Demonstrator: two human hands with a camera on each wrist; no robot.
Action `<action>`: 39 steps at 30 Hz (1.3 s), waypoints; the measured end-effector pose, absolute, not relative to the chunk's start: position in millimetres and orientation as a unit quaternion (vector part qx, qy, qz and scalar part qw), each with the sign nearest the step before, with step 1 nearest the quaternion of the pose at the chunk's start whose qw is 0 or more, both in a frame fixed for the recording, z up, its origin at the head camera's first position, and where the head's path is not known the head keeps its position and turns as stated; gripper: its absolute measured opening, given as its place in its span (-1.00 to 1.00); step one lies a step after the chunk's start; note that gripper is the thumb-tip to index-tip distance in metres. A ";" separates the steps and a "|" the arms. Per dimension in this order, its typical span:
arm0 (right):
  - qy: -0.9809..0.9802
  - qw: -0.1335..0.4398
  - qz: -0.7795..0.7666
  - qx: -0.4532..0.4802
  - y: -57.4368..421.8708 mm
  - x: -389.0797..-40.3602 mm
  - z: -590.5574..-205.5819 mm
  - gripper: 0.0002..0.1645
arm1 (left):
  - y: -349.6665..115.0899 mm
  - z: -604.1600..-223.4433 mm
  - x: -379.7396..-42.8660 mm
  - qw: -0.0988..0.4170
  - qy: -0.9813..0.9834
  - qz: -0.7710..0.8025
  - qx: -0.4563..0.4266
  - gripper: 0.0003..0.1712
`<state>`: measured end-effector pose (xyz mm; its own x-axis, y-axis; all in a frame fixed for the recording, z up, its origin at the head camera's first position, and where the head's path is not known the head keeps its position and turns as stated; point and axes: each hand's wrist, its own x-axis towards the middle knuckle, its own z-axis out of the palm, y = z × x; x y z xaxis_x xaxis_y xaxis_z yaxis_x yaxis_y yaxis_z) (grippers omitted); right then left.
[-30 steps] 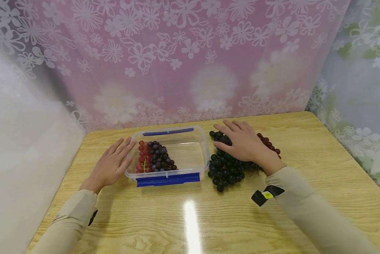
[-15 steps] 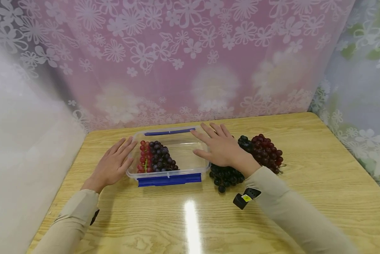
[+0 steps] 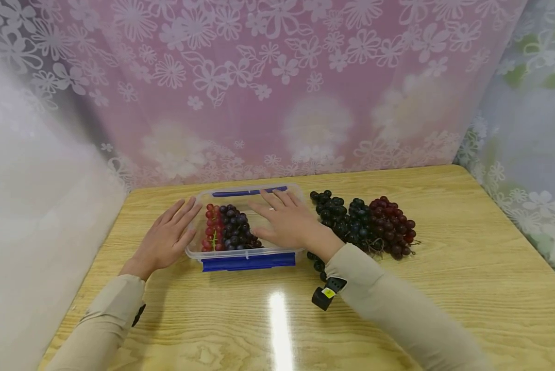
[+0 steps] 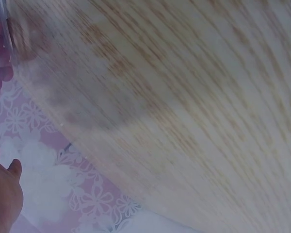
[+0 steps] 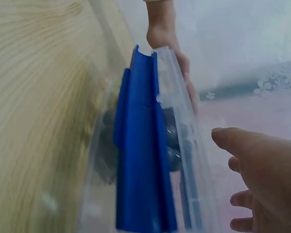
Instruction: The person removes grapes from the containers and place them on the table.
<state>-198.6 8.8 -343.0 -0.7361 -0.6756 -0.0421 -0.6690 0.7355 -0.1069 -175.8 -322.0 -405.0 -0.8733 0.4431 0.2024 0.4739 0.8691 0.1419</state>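
A clear plastic box with blue latches stands on the wooden table. In its left part lie a bunch of red grapes and, beside it, a bunch of dark purple grapes. My left hand is at the box's left rim with fingers extended. Over the right part of the box is my right hand, fingers extended and spread, gripping nothing. The right wrist view shows that hand beside the box rim, near the long blue latch.
Right of the box, a bunch of black grapes, partly hidden by my right forearm, lies against a smaller bluish-black bunch and a dark red bunch. A pink flowered cloth hangs behind the table.
My right hand has moved left from above the black grapes to over the box's right part, uncovering the bunches on the table. My left hand has stayed at the left rim.
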 end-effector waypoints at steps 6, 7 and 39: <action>0.926 0.055 -0.037 -0.371 -13.9 -197.8 -351.7 -0.21 | -323.8 -404.7 -176.1 0.077 -0.965 -0.091 -0.234 -0.31; 0.926 0.057 -0.036 -0.371 -17.0 -197.7 -352.9 -0.21 | -323.8 -404.8 -176.2 0.077 -0.965 -0.091 -0.235 -0.31; 0.950 0.143 -0.122 -0.248 -72.4 -196.4 -363.9 -0.35 | -321.7 -407.3 -174.0 0.080 -0.966 -0.101 -0.224 -0.30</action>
<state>-196.4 -72.4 -363.9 -0.8365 -0.5056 -0.2111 -0.4360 0.8476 -0.3023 -174.0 -321.7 -407.3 -0.8868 0.4163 0.2006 0.4488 0.8792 0.1597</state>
